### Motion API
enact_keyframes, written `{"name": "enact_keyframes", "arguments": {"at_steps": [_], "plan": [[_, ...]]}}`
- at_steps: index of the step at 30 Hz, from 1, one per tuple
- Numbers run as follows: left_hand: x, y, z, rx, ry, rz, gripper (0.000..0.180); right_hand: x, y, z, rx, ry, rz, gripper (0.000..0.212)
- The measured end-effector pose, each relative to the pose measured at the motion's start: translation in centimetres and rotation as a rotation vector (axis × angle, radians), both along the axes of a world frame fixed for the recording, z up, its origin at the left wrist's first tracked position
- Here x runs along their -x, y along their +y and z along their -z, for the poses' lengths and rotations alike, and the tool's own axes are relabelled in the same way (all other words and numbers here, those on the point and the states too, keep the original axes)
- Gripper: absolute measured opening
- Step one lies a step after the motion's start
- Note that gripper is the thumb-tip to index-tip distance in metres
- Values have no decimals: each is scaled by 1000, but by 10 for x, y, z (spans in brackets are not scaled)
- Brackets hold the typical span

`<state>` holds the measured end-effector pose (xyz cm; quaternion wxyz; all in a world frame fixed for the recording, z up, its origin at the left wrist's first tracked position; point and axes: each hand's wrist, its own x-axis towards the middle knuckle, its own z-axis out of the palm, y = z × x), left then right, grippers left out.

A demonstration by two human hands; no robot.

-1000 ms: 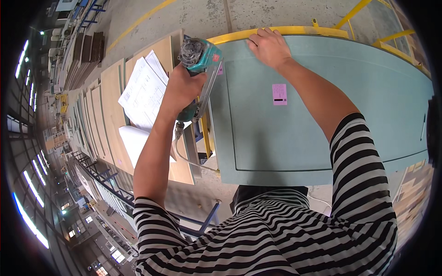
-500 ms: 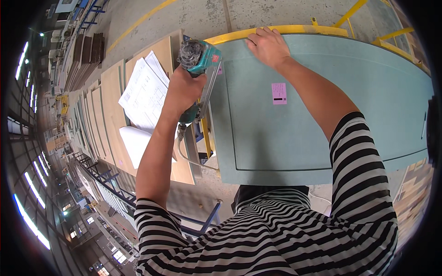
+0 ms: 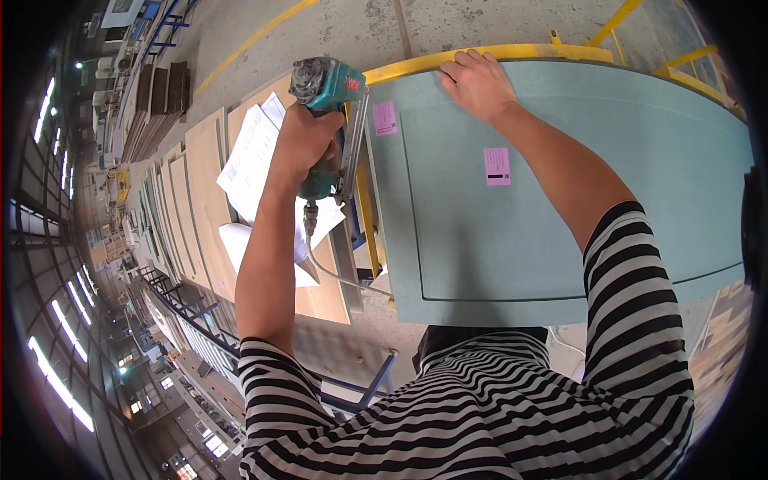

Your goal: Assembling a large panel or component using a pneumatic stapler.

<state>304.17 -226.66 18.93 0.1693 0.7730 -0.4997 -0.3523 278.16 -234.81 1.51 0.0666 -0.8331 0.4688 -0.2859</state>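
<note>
My left hand [image 3: 306, 138] is wrapped around the grip of a teal and black air nail gun [image 3: 324, 84], held up left of the green panel. A metal magazine runs down the tool's right side, and an air hose leaves its lower end. The large green panel [image 3: 512, 240] lies flat before me, with a groove forming a frame and pink labels [image 3: 497, 166] on it. At its far edge rests my right hand [image 3: 480, 86], fingers bent over the edge beside a yellow rail, thumb on the panel's top. The fingertips are partly hidden. The nail gun is apart from the panel.
White paper sheets [image 3: 252, 156] lie on pale wooden boards [image 3: 204, 172] at the left. The yellow rail [image 3: 528, 52] runs along the panel's far edge. Below the gun hangs the pale hose [image 3: 328, 274]. Brown boards [image 3: 156, 104] are stacked at the far left; blue metal bars [image 3: 376, 380] are near.
The nail gun in my left hand has moved slightly left and up, away from the panel, uncovering the pink label at its left edge. My right hand stays at the far edge.
</note>
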Motion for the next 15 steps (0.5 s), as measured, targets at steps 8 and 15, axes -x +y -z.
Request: {"name": "enact_keyframes", "arguments": {"at_steps": [8, 15], "plan": [[-1, 5, -3, -4, 8, -37, 27, -3, -1, -4, -135, 71, -5, 27], [-4, 24, -7, -5, -5, -26, 26, -3, 1, 1, 9, -22, 2, 20]]}}
